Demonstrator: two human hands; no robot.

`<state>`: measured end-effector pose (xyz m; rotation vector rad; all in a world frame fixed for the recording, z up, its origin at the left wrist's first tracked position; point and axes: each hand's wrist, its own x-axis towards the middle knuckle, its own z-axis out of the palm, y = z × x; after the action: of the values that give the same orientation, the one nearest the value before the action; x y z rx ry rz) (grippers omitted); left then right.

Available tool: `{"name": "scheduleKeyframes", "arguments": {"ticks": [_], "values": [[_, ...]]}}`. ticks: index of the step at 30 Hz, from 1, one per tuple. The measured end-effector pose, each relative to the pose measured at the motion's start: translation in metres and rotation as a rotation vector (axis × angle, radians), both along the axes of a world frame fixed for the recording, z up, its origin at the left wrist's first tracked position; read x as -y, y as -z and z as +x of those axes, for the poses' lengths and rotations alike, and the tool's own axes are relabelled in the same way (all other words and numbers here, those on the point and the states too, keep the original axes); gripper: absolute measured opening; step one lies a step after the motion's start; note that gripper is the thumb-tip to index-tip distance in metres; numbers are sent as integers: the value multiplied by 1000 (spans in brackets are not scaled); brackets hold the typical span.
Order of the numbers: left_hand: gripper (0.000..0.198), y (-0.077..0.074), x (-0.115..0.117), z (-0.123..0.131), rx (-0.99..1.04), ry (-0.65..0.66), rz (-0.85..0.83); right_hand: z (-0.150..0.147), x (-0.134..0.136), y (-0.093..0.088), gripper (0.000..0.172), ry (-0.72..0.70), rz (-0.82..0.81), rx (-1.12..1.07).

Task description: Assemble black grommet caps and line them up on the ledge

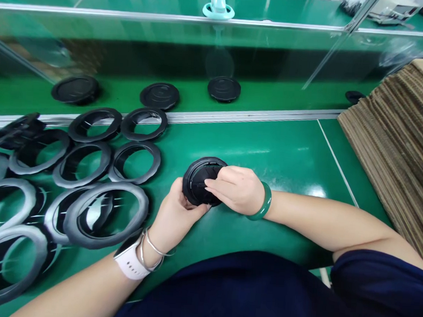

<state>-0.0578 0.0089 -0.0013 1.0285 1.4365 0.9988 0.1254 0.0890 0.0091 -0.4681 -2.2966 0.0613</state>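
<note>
A round black plastic disc part (197,180) is held just above the green table (275,152) in front of me. My left hand (175,215) grips its lower left edge from below, fingers curled around it. My right hand (236,188) lies over its right side, fingers pressed together on the disc's face. A white watch and thin bangles are on my left wrist, a green bangle on my right.
Several black rings (105,214) lie in overlapping rows on the left. Three black discs (224,88) sit on the conveyor beyond a metal rail (256,116). A stack of cardboard sheets (400,140) fills the right side. A clear panel stands behind.
</note>
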Motion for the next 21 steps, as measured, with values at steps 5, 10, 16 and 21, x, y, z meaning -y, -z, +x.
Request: {"name": "scheduleKeyframes", "arguments": {"ticks": [5,10,16,21], "values": [[56,0,-1,0,-3,11,9,0,-1,-3,26,15,54,76],[55,-2,0,0,-12,16,0,-1,-1,-5,31,17,-53,124],[56,-3,0,0,-13,9,-5,-2,0,-3,28,34,-125,123],[56,-4,0,1,-44,7,-9,-3,1,-3,27,54,-151,179]]}}
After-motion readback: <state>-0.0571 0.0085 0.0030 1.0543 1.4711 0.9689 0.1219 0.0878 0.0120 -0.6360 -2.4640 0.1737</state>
